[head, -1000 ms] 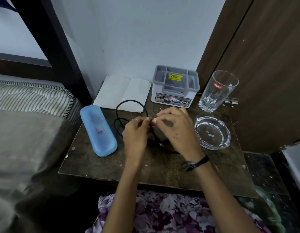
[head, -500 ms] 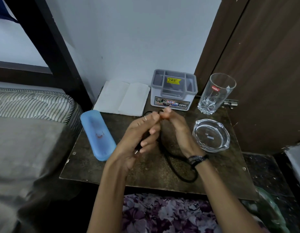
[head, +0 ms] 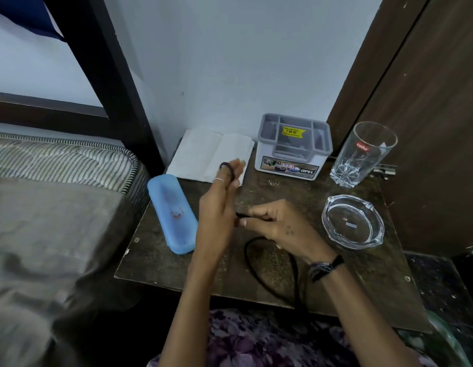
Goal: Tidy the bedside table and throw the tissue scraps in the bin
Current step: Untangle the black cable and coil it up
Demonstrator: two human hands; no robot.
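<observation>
A black cable (head: 272,276) loops over the front of the dark bedside table (head: 161,263). My left hand (head: 216,210) is raised with its fingers straight, and the cable is wound over the fingertips near the folded white tissue (head: 203,152). My right hand (head: 275,223) pinches the cable just right of the left palm, and the slack loop hangs below its wrist. No bin is in view.
A blue case (head: 171,213) lies at the table's left side. A grey organiser box (head: 293,147) stands at the back, a tall glass (head: 362,154) to its right, a glass ashtray (head: 353,223) in front of that. The bed (head: 58,181) is on the left, a wooden door (head: 428,102) on the right.
The left hand has lifted and straightened, with the cable now looped over its fingertips. The right hand has dropped lower and moved right while it pinches the cable. The slack loop has shifted toward the front edge.
</observation>
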